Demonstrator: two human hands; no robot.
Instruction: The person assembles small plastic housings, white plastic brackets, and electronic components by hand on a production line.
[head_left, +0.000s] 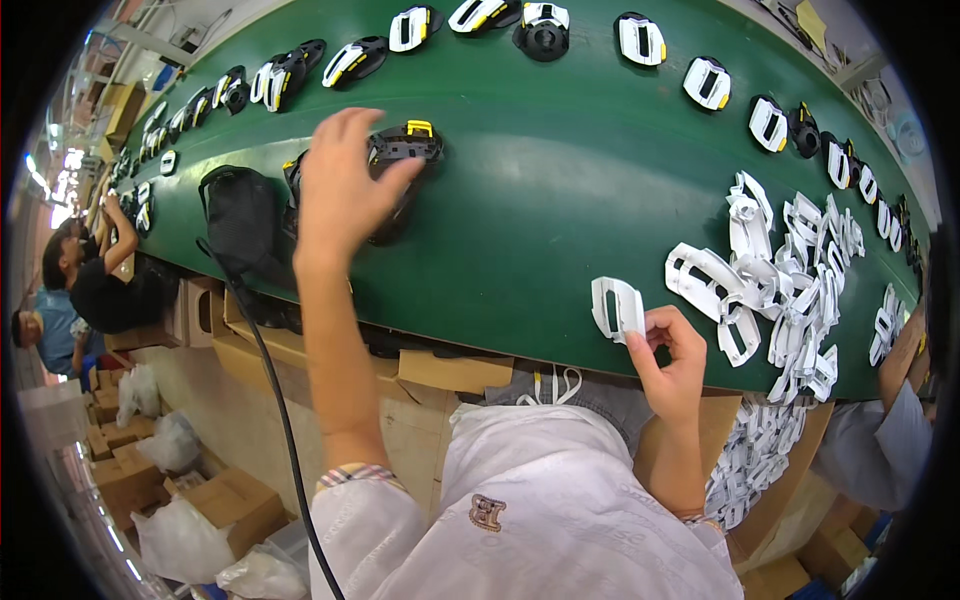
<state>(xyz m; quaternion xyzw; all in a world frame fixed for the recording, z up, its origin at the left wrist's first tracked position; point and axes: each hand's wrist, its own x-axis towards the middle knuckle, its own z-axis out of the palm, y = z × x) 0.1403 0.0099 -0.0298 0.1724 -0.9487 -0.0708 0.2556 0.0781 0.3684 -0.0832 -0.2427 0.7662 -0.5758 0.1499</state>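
Observation:
Between the thumb and fingers of my right hand [672,362] is a white plastic frame [618,310] with a long slot, raised over the near edge of the green table [510,240]. My left hand [345,185] reaches across the table with its thumb and fingers spread. It is over black plastic parts [405,150], one of which carries a yellow clip [419,128]. The hand partly covers these parts, and whether it touches them I cannot tell. Just left of it lies a black mesh-like pouch [240,210].
A heap of white frames [790,280] covers the table's right side. Black-and-white assemblies with yellow bits [355,62] line the far side. A black cable [275,390] hangs by my left arm. Below stands a carton of white parts [755,460]. Other people [105,265] work at both ends.

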